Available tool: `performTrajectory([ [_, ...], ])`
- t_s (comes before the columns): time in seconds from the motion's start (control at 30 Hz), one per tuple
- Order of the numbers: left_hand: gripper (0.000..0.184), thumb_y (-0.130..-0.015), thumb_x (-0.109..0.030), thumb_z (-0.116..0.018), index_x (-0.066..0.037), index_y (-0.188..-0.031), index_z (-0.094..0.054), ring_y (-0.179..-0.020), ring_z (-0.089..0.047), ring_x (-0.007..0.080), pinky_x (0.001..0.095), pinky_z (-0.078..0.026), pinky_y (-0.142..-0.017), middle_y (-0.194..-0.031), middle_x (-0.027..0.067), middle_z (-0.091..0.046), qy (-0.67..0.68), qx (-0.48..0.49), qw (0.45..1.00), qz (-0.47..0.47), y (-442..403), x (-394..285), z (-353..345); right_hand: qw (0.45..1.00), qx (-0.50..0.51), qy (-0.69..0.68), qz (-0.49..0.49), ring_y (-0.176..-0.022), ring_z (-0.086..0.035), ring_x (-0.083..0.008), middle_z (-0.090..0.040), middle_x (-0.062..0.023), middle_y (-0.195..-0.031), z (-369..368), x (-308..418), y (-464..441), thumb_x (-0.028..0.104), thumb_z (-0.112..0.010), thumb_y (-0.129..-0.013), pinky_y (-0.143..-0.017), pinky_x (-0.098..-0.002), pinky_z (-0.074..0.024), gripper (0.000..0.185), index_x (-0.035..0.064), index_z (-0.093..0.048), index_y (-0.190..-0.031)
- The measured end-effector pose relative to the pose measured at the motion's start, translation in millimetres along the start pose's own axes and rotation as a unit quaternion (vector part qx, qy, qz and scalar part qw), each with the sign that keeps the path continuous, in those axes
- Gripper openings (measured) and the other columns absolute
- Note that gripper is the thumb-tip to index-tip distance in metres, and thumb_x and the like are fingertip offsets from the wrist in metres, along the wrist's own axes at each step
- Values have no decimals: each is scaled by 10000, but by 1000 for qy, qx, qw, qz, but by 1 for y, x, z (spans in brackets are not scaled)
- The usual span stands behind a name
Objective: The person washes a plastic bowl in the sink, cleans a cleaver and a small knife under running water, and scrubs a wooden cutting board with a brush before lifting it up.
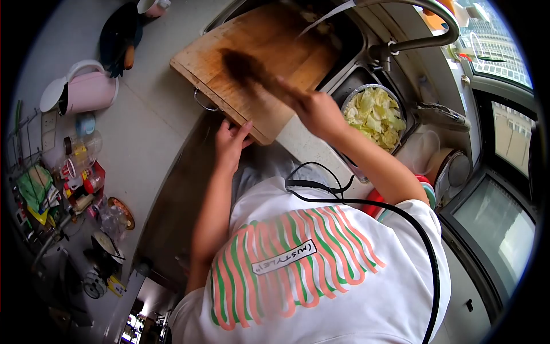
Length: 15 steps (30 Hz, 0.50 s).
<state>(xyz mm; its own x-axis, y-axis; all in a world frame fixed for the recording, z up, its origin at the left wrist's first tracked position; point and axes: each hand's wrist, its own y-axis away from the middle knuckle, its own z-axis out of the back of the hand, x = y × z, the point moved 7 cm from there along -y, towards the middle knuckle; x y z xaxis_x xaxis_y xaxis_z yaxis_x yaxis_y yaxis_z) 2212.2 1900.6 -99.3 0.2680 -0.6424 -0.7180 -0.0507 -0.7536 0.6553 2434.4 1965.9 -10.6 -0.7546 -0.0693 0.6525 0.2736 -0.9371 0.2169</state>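
Note:
A wooden cutting board [281, 40] lies tilted over the sink's edge, under the faucet. My left hand [230, 143] grips the board's near corner, thumb on top. In my right hand [318, 113] is the handle of a brush [243, 66], whose dark head is blurred by motion over the board's left part. A stream of water [326, 18] falls from the faucet [427, 41] toward the board's far right side. The board's surface looks wet.
Cut cabbage [375, 114] fills a round bowl in the sink's right basin. A pink kettle [89, 94], jars and packets stand on the left counter [154, 86]. A black cable [395, 212] crosses the white shirt. Windows are at the right.

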Motion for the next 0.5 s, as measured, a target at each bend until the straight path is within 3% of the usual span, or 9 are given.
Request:
performTrajectory([
  [0.07, 448, -935, -136, -702, -45, -1319, -490, -1053, -659, 178, 344, -586, -859, -1178, 101, -656, -5, 4, 1000, -4, -1, 0, 0, 996, -26, 16, 80, -676, -662, -380, -637, -178, -707, -17, -4, 15, 316, -561, -987, -645, -472, -550, 459, 308, -520, -1444],
  [0.13, 427, -950, -127, -677, -37, -1322, -486, -1038, -670, 183, 340, -592, -839, -1183, 107, -653, -15, 8, 1000, -12, 0, -3, 0, 991, -14, 116, 71, -696, -670, -376, -663, -190, -796, -30, -47, 9, 259, -526, -981, -621, -459, -553, 570, 323, -377, -1528],
  [0.2, 424, -949, -129, -680, -40, -1317, -489, -1040, -669, 183, 341, -592, -839, -1180, 104, -654, -19, 14, 1000, -7, -1, -3, 0, 977, 9, 192, -96, -751, -686, -390, -693, -199, -878, -25, -120, -13, 246, -476, -988, -662, -490, -558, 560, 315, -353, -1530],
  [0.23, 423, -948, -129, -681, -41, -1315, -491, -1041, -669, 184, 341, -593, -839, -1178, 103, -654, -21, 17, 1000, -5, -2, -4, 0, 963, 14, 175, -203, -814, -691, -408, -703, -222, -916, -5, -144, -22, 311, -432, -1013, -700, -505, -557, 486, 306, -412, -1498],
  [0.27, 421, -947, -131, -683, -42, -1312, -492, -1042, -669, 185, 343, -593, -839, -1176, 103, -655, -21, 14, 1000, -2, -2, -4, 0, 960, -24, 156, -233, -872, -682, -432, -703, -245, -954, 8, -167, -27, 391, -401, -1025, -736, -520, -551, 444, 303, -482, -1453],
  [0.3, 420, -946, -133, -685, -44, -1309, -494, -1042, -669, 186, 345, -593, -840, -1174, 103, -655, -21, 10, 1000, 1, -1, -3, 0, 964, -66, 153, -208, -871, -673, -448, -702, -246, -940, 21, -173, -30, 444, -394, -1022, -742, -521, -551, 442, 302, -527, -1419],
  [0.33, 418, -945, -135, -686, -45, -1307, -495, -1042, -669, 187, 347, -593, -841, -1172, 103, -656, -21, 3, 1000, 6, -1, -2, 1, 965, -79, 145, -204, -834, -660, -446, -690, -244, -895, 37, -154, -28, 383, -504, -997, -742, -515, -528, 437, 264, -541, -1416],
  [0.5, 404, -943, -144, -687, -50, -1292, -506, -1033, -670, 190, 355, -588, -851, -1168, 99, -654, -22, 4, 1000, 10, -4, -1, 3, 999, -35, 22, 20, -742, -660, -415, -669, -196, -818, 26, -42, 3, 242, -592, -955, -683, -494, -539, 502, 309, -509, -1446],
])
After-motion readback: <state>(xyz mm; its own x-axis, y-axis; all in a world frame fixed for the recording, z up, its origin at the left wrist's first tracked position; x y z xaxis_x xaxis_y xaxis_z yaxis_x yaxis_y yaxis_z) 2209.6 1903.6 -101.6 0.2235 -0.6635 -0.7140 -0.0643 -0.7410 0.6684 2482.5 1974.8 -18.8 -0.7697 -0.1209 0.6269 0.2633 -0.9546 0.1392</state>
